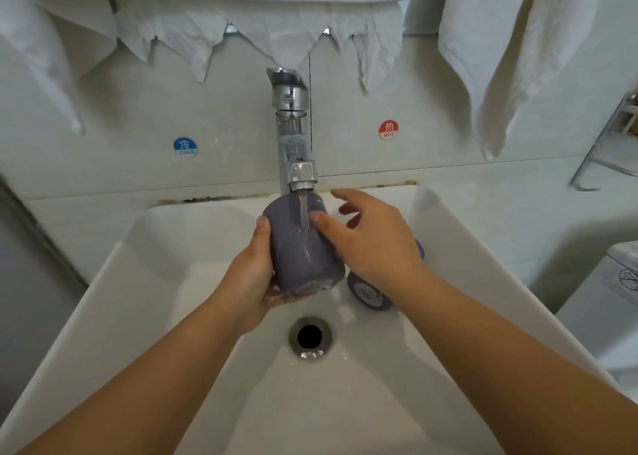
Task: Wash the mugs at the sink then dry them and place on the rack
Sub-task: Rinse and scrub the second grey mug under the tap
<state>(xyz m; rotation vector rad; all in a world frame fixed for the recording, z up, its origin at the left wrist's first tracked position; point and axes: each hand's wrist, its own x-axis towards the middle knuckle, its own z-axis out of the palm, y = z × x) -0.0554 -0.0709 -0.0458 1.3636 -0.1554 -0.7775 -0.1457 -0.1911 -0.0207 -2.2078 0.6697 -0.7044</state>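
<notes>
The tap [295, 133] overhangs the sink's [165, 282] back edge, a mug [371, 297] lies right of centre, and the near half around the drain [310, 338] stands open.

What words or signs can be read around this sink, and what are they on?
"COLD", under a Chinese character: blue round sticker on the wall, left of the tap.
"HOT", under a Chinese character: red round sticker on the wall, right of the tap.
White label on the mug lying in the sink: too blurred to read.
Crossed-circle sign on the white appliance at right: its print too small to read.

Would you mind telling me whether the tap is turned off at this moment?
No, a stream of water runs from the tap onto the purple mug held in the left hand.
</notes>
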